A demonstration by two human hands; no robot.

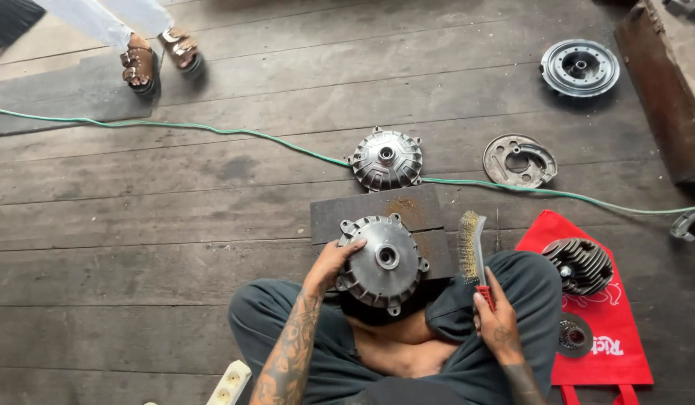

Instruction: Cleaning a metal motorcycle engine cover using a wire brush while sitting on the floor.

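- Left hand [334, 260] rested on the left rim of a ribbed grey metal hub [383, 262], fingers curled loosely over the edge, thumb lying toward the hub's face; steadying touch rather than a full wrap.
- Left forearm, tattooed, rose from about 7 o'clock of the hub, wrist bent slightly inward.
- Hub sat tilted against the crossed legs, its upper edge overlapping a dark rusty board [381, 214] lying on the plank floor [137, 225].
- Right hand [496, 319] closed around the red handle of a wire brush [471, 251], fingers fully wrapped, back of the hand facing up.
- Brush pointed toward 12 o'clock from the fist, brass bristles facing left, just beside the hub at its 3 o'clock and not touching it.
- Right forearm came up from 6 o'clock, resting over the right knee.
- Second hub [386, 159], same ribbed shape, lay at 12 o'clock of the held one, just beyond the board.
- Green cable [212, 129] ran across the floor from 9 o'clock to 3 o'clock, passing behind that second hub.
- Rusty brake plate [518, 160] lay at 2 o'clock; a round silver drum [580, 67] farther out in the same direction.
- Red bag [610, 330] spread flat at 3 to 4 o'clock, carrying a finned cylinder head [581, 265] and a small dark disc [572, 335].
- White power strip [229, 382] showed at 7 o'clock, near the left knee.
- Another person's sandalled feet [158, 56] stood well apart at 10 o'clock.
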